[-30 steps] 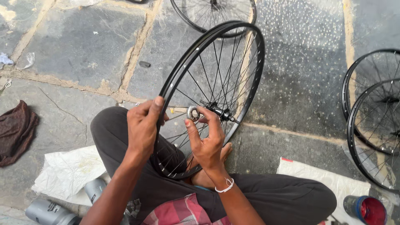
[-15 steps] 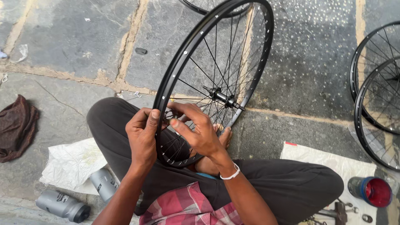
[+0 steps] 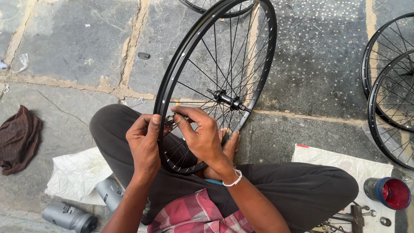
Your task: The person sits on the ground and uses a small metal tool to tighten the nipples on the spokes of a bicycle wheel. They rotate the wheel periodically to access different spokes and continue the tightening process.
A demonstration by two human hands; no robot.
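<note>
The floor (image 3: 60,51) is laid with large grey stone slabs, worn and speckled, with sandy, crumbling joints (image 3: 129,47) running between them, all under even daylight with no hard shadows. A crumpled dark brown cloth (image 3: 18,140) lies at the left edge, a white plastic sheet (image 3: 75,174) is spread nearer in, and two grey cylindrical cans (image 3: 69,217) lie on their sides just beside it. On the right, spare black spoked wheels (image 3: 390,99) rest on the slabs above another white sheet (image 3: 340,164), where a blue tub with a red inside (image 3: 388,193) stands near some small metal tools (image 3: 360,213)
</note>
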